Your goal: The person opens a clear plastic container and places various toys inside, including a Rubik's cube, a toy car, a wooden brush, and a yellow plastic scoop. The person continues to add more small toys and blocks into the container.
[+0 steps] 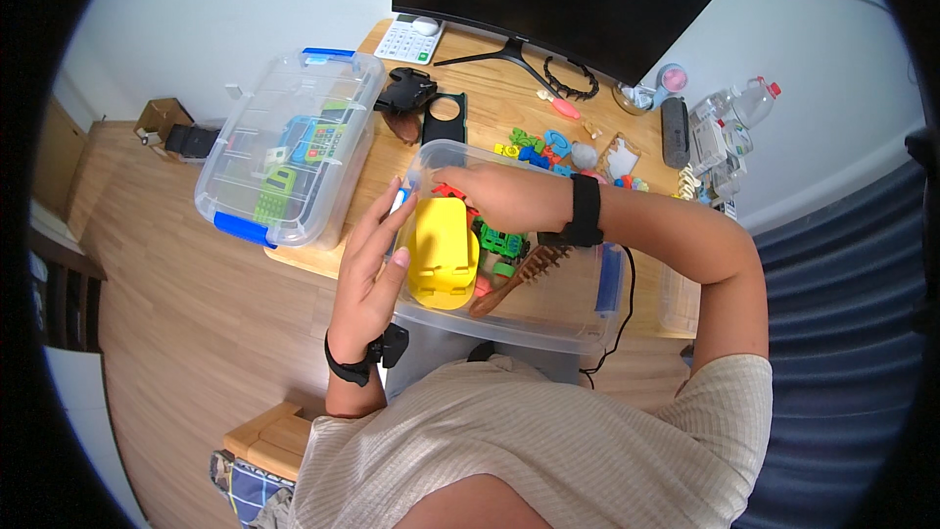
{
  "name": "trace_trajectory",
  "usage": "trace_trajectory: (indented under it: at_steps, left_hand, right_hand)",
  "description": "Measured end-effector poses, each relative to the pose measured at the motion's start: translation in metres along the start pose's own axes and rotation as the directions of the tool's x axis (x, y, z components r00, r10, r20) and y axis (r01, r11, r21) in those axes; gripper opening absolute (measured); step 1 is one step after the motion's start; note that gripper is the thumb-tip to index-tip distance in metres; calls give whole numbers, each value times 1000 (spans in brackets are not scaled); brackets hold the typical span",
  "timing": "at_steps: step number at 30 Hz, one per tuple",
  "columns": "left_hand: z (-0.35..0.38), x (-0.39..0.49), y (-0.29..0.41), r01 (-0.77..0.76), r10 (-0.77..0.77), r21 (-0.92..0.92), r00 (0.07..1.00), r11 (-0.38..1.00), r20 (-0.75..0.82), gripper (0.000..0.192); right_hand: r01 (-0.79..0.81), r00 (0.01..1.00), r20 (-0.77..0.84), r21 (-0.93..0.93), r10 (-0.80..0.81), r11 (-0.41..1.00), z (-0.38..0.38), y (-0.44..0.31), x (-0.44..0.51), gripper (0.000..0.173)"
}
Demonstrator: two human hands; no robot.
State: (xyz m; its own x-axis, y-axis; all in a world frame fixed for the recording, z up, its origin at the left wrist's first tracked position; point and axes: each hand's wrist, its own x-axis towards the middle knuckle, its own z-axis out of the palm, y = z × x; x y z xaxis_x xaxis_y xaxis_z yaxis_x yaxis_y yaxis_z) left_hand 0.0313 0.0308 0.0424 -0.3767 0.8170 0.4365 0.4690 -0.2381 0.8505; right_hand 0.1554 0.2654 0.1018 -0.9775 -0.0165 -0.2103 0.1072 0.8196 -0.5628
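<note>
A clear plastic storage box (514, 334) stands before me at the table's front edge. My left hand (367, 275) lies along its left side, fingers apart beside the blue latch; whether it grips the rim is unclear. Reaching over the box, my right hand (507, 195) has its fingers curled downward near a red plastic piece (449, 192). Its fingertips are partly hidden, so a hold cannot be made out. Inside the box are a yellow plastic stand (442, 250), a green toy vehicle (502, 241) and a brown wooden massage comb (518, 281).
To the left is a lidded clear box (294, 154) with blue latches. Behind lie small colourful toys (540, 150), a black phone case (445, 117) and a white calculator (408, 40). A monitor (543, 0) stands at the back. A black cable (628, 294) hangs at the right.
</note>
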Motion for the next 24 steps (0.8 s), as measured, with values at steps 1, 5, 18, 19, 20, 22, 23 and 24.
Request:
trace_trajectory:
  at_steps: [1, 5, 18, 19, 20, 22, 23, 24]
  left_hand:
    - [0, 0, 0, 11, -11, 0, 1000, 1000, -2, 54]
    - [0, 0, 0, 0, 0, -1, 1000, 1000, -2, 55]
    - [1, 0, 0, 14, -14, -13, 1000, 1000, -4, 55]
    - [1, 0, 0, 29, -29, -15, 1000, 999, -7, 55]
    - [1, 0, 0, 20, -20, -16, 1000, 1000, -5, 55]
    - [1, 0, 0, 28, -28, -13, 1000, 1000, -6, 55]
    - [1, 0, 0, 20, -20, -16, 1000, 1000, -4, 55]
    - [1, 0, 0, 20, -20, -18, 1000, 1000, -3, 55]
  right_hand:
    - [14, 1000, -22, 2, -14, 1000, 2, 2, 1, 52]
    - [86, 992, -94, 13, -85, 996, 9, 9, 6, 47]
    - [47, 998, -28, -81, -49, 996, -6, 2, -4, 49]
    - [65, 997, -45, -80, -69, 995, -6, 1, -5, 48]
    - [86, 994, -63, -72, -91, 994, -6, 1, -7, 47]
    - [100, 989, -102, -37, -103, 994, -7, -2, -8, 44]
    - [93, 988, -122, -9, -93, 996, -8, -3, -7, 43]
    - [72, 988, -136, 20, -69, 997, -9, -5, -7, 42]
